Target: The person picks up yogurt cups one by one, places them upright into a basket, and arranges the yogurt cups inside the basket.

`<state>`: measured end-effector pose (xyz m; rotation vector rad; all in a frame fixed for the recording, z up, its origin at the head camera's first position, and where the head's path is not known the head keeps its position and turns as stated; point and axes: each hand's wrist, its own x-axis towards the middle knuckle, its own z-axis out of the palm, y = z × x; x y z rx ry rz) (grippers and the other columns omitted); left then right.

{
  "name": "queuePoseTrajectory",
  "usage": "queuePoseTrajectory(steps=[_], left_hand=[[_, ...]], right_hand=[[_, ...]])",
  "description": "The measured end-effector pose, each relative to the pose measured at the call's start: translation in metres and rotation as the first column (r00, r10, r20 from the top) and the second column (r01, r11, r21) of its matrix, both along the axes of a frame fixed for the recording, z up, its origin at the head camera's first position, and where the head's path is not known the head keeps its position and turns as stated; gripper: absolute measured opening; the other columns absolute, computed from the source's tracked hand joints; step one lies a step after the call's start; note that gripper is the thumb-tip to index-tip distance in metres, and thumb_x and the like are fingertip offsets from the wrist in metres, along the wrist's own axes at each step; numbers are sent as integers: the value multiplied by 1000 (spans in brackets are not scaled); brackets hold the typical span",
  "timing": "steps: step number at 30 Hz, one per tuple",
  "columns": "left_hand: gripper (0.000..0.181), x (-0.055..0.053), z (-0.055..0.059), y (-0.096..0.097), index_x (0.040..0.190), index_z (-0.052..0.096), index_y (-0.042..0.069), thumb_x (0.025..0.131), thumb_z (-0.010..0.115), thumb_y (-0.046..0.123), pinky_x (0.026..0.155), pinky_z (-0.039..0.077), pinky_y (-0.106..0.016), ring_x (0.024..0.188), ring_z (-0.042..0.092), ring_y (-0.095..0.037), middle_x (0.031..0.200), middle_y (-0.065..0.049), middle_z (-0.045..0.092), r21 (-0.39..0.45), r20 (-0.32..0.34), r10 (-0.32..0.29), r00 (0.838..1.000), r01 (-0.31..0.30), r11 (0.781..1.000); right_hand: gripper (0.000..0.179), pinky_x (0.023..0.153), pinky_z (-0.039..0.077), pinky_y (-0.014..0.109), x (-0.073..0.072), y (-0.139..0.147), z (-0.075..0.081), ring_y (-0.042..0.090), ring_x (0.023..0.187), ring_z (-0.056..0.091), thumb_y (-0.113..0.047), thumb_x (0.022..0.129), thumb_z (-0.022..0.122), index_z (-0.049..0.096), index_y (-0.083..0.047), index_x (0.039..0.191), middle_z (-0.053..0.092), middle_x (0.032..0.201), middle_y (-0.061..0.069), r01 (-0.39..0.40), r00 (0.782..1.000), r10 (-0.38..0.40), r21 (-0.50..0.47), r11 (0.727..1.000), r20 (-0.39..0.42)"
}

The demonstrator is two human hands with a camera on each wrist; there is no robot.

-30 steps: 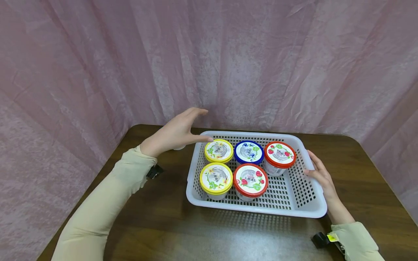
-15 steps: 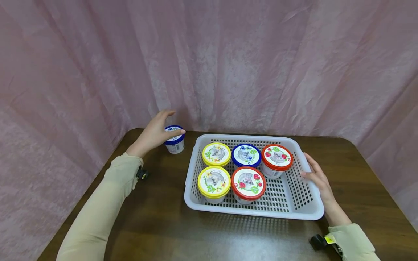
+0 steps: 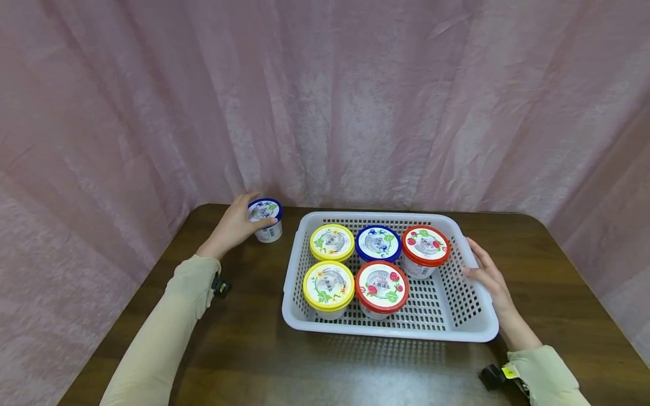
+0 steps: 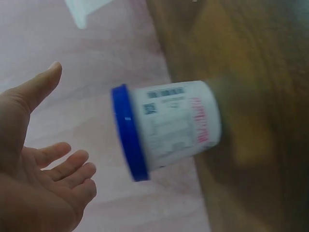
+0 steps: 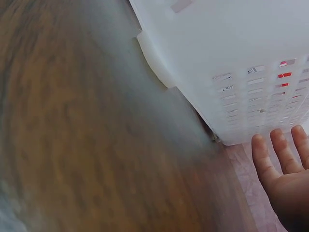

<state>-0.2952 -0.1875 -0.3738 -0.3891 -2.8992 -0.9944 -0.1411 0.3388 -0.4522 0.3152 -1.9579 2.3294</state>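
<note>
A tub with a blue lid (image 3: 269,232) stands upright on the table, left of the basket. My left hand (image 3: 235,226) is beside it, thumb on the near side and fingers toward the far side. In the left wrist view a gap shows between this hand (image 4: 53,179) and the tub (image 4: 171,125). The white plastic basket (image 3: 391,334) holds several lidded tubs. My right hand (image 3: 493,282) is at its right end, thumb over the rim and fingers outside. The right wrist view shows those fingers (image 5: 285,150) by the basket's perforated wall (image 5: 236,96).
In the basket are two yellow-lidded tubs (image 3: 329,286), a blue-lidded tub (image 3: 378,243) and two red-lidded tubs (image 3: 382,286). Bare basket floor shows at the front right. A pink curtain (image 3: 325,113) hangs behind the brown wooden table (image 3: 244,349).
My left hand has moved left from above the basket's edge, then lowered beside the blue-lidded tub, which came into view. The right hand stays at the basket's right end.
</note>
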Motion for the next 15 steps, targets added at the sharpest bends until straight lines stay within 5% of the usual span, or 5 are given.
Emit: queuePoseTrajectory(steps=[15], left_hand=[[105,-19,-38,-16,158,23,-1,85,77,52,114,26,-63,145,27,-43,159,-26,23,48,34,44,998,-46,998]], right_hand=[[57,86,54,24,1,-2,0,6,115,56,-3,103,41,29,-17,157,43,145,-8,16,1000,-16,5,1000,5]])
